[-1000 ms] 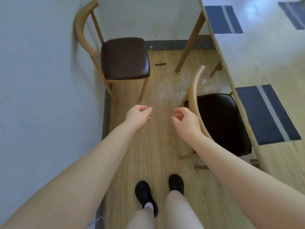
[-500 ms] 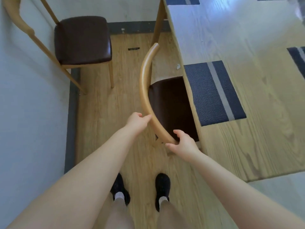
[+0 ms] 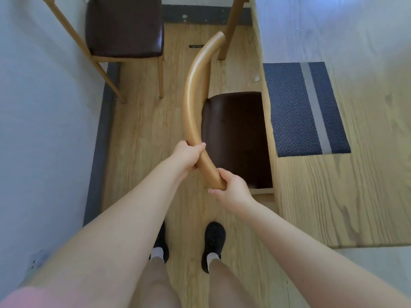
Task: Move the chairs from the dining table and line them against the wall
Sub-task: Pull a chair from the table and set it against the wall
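Left hand: the left hand [image 3: 188, 154] is curled round the curved wooden backrest [image 3: 195, 103] of the near chair [image 3: 235, 138], with the thumb on top.
Right hand: the right hand [image 3: 231, 192] grips the near end of the same backrest, fingers wrapped round it.
Near chair: it has a dark brown seat, and the seat is tucked partly under the edge of the dining table [image 3: 333, 196]. The backrest sticks out toward the person.
Other chair: the second chair [image 3: 124, 25] stands at the top left, with its back side just beside the wall [image 3: 44, 107]. It has the same brown seat and light wood legs.
In the way: a table leg [image 3: 231, 27] stands near the far tip of the backrest. The table edge runs over the right side of the near seat.
On the table: a dark blue placemat [image 3: 304, 110] with a grey stripe lies flat near the table edge.
Writing: a small dark label [image 3: 196, 46] lies on the floor, too small to read.
Floor: light wood planks [image 3: 142, 138], with a dark grey strip [image 3: 100, 147] along the bottom of the wall. A small pale scrap [image 3: 256, 78] lies by the table edge.
Feet: two black shoes [image 3: 213, 243] with pale socks stand on the floor, behind the near chair.
Room: a narrow gap between the pale wall and the table.
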